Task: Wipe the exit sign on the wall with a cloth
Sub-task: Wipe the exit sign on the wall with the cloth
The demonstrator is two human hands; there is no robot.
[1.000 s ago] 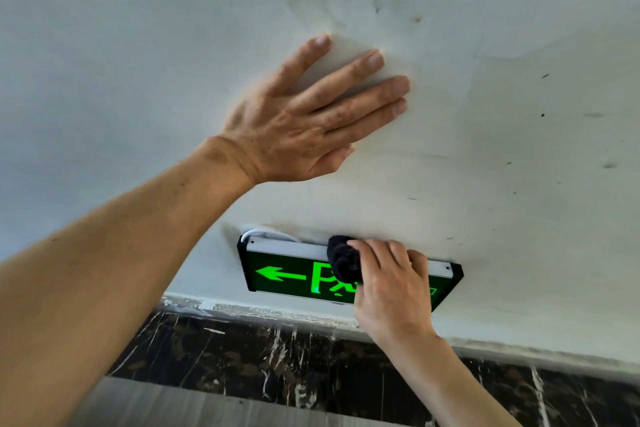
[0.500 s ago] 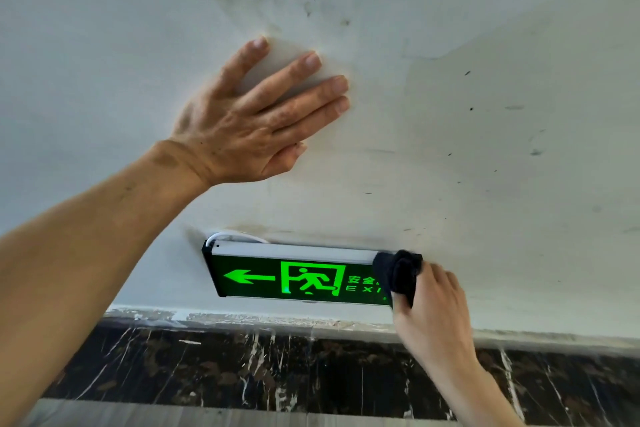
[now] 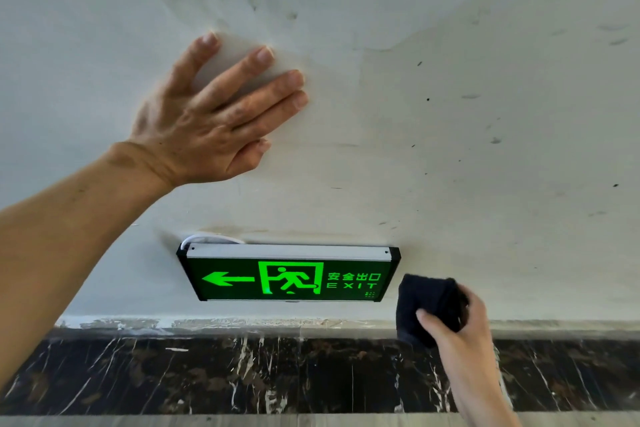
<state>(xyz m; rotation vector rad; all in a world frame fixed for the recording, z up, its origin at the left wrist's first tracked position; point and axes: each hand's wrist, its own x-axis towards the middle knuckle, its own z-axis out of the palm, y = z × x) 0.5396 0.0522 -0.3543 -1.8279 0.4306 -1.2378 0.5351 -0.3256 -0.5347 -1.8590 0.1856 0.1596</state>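
A lit green exit sign (image 3: 289,277) with a left arrow, a running figure and the word EXIT hangs low on the white wall (image 3: 450,132). Its whole face shows. My right hand (image 3: 457,326) grips a bunched black cloth (image 3: 426,302) just right of the sign's right end, apart from the sign. My left hand (image 3: 214,118) lies flat on the wall above and left of the sign, fingers spread, holding nothing.
A white cable (image 3: 207,238) loops out behind the sign's top left corner. A black marble skirting (image 3: 242,374) with white veins runs under the wall. The wall carries grey smudges and small dark specks.
My right hand swept the cloth rightward along the sign, from its middle past its right end, and now holds it off the sign. My left hand stayed on the wall.
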